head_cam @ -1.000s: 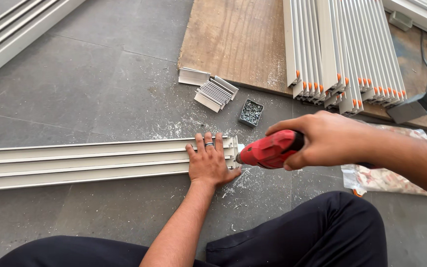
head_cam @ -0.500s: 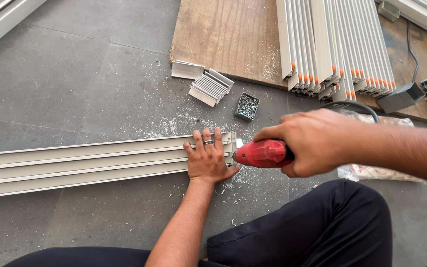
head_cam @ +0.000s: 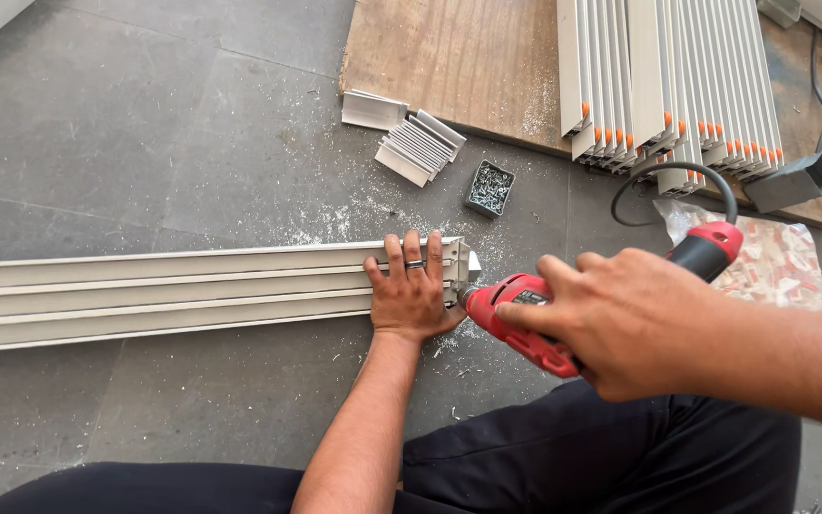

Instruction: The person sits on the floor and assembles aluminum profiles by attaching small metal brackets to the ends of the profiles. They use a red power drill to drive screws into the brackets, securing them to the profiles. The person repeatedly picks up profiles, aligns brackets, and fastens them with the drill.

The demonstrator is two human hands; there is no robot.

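From the head camera I see my left hand point(head_cam: 413, 295) pressed flat on the near end of a long white aluminium profile point(head_cam: 164, 290), fingers point(head_cam: 413, 255) spread wide across its ribs and gripping nothing, a dark ring on one of them. The profile lies on the grey floor point(head_cam: 145, 133), running from the left edge of the view to just left of centre; it is pale, with parallel raised ridges and grooves along its length and a square-cut end. My right hand point(head_cam: 625, 319) is wrapped around a red power drill point(head_cam: 535, 319), fingers closed on its body, the nose pointing at the profile's cut end and seeming to touch it. A black cable point(head_cam: 668, 171) loops from the drill's handle. Metal shavings point(head_cam: 335, 224) speckle the floor around the end. Beyond lie short cut profile pieces point(head_cam: 419, 148), a small box of screws point(head_cam: 490, 187), a wooden board point(head_cam: 459, 57) carrying a stack of white profiles with orange caps point(head_cam: 668, 76), and a plastic bag of small parts point(head_cam: 773, 262).
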